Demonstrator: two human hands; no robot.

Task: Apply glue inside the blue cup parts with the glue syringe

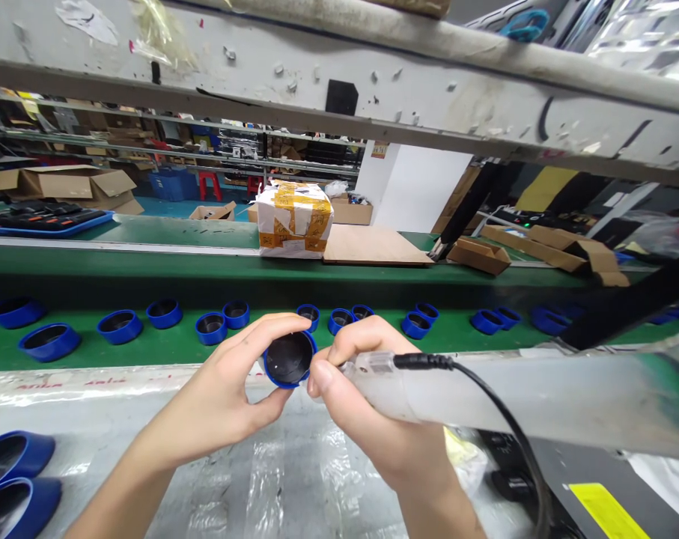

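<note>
My left hand (235, 389) grips a round blue cup-shaped part (290, 359) with a black inside, thumb below and fingers above its rim. The part is tilted so its open side faces me. My right hand (367, 404) is closed around a corded tool (373, 364) with a clear plastic body and a black cable (499, 404) at its rear end. Its front end points at the right side of the blue part; my fingers hide the tip, so I cannot tell whether it touches.
Several similar blue parts (120, 327) stand along the green conveyor belt (171, 348). Larger-looking blue parts (19, 509) lie on the plastic-covered bench (221, 486) at lower left. A taped box (295, 221) stands behind the belt. A grimy beam (406, 90) crosses overhead.
</note>
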